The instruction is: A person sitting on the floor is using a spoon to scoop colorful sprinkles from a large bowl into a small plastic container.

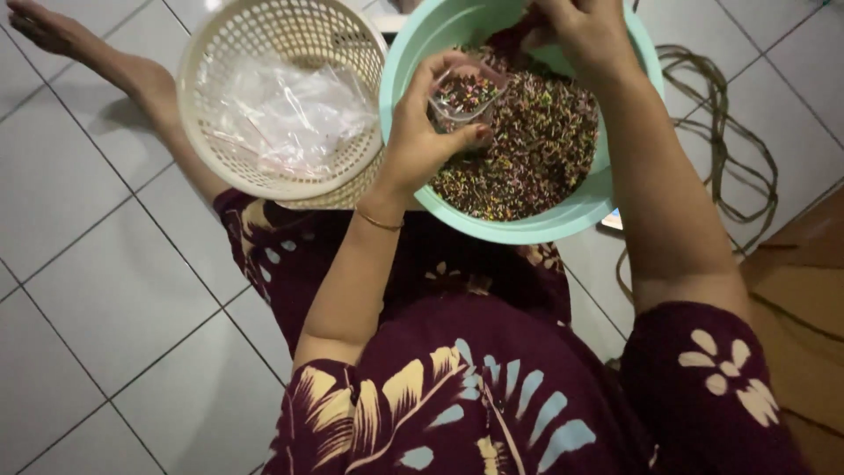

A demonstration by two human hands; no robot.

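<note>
A mint green basin (pixel 563 224) rests in front of my lap, filled with many small multicoloured sprinkles (pixel 536 149). Over it, my left hand (pixel 426 132) holds a small clear plastic bag (pixel 462 92) partly filled with the sprinkles, its mouth held apart. At the basin's far side my right hand (pixel 580 31) has its fingers pinched together over the sprinkles; what is between them is hidden.
A cream plastic basket (pixel 220 132) with clear plastic bags (pixel 290 114) inside stands left of the basin, touching it. My bare leg (pixel 132 79) stretches out on the white tiled floor. A coiled cord (pixel 730 132) lies to the right, near a brown wooden surface (pixel 804 290).
</note>
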